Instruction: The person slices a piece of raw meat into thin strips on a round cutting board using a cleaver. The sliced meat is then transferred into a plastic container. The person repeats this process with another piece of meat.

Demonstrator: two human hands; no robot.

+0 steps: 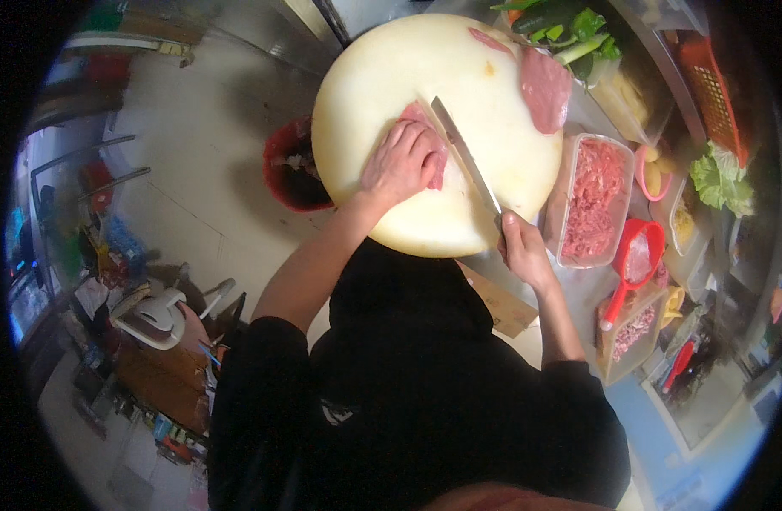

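A piece of raw meat lies near the middle of a thick round cutting board. My left hand is on top of it with curled fingers, holding it against the board and hiding part of it. My right hand grips the handle of a long kitchen knife. The blade slants up and left across the board, just right of the meat; whether it touches the board I cannot tell. A larger slab of raw meat rests at the board's right edge, with a thin strip of meat above it.
Right of the board stands a clear plastic box of sliced meat. A red-handled scoop lies over a second container of chopped meat. Green vegetables sit at the upper right. A red bin is on the floor at left.
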